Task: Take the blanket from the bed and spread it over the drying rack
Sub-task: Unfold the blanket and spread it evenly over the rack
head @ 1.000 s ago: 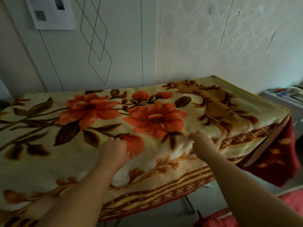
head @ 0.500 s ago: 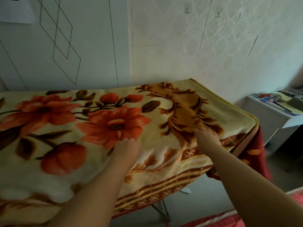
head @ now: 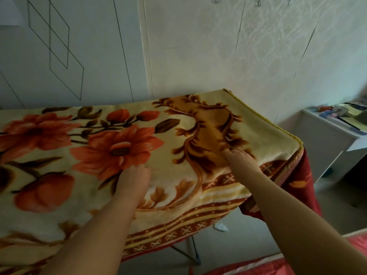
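A cream blanket (head: 178, 135) with orange flowers and a brown patterned border lies spread flat over the drying rack. Only the rack's thin metal legs (head: 193, 253) show below the near hem. The blanket's red underside (head: 299, 181) hangs down at the right end. My left hand (head: 133, 181) rests flat on the blanket just below the middle flower. My right hand (head: 241, 161) lies flat, fingers straight, on the brown scroll pattern near the right end.
A pale wall with thin drawn lines stands right behind the rack. A white cabinet (head: 325, 147) with papers and small items on top is at the right. Red bedding (head: 297, 262) edges the bottom right. A scrap of white paper (head: 220, 227) lies on the floor.
Both hands have slid to the right across the blanket, from the flowers toward the right end, staying flat on it. My view has turned right with them.
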